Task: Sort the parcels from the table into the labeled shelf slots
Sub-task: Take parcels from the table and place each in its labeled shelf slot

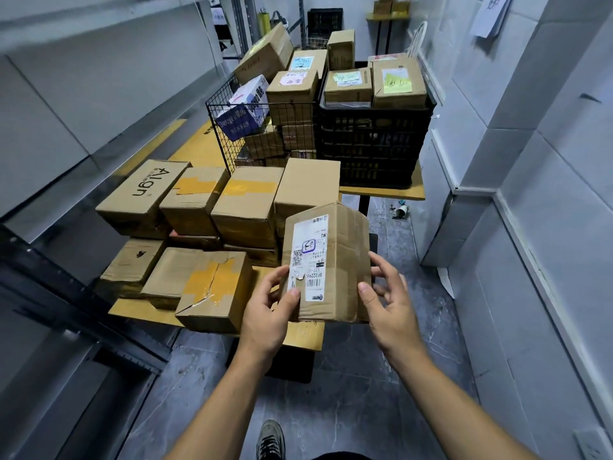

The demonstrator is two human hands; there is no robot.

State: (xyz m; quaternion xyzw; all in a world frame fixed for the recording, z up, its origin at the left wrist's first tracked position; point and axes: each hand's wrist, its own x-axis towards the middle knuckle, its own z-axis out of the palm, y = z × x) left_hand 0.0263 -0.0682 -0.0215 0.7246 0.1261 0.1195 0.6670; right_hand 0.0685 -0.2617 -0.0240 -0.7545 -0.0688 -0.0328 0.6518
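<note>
Left hand and right hand are both gripping the labelled parcel by its lower edges, holding it upright above the table's near right corner, beside stacked boxes.

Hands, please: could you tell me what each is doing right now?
Left hand: grips the parcel.
Right hand: grips the same parcel.

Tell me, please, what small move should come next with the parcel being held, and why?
Probably slide the left hand down off the shipping label: its thumb covers the label's lower corner, and the parcel, steadied by the right hand, needs reading before shelving.
</note>
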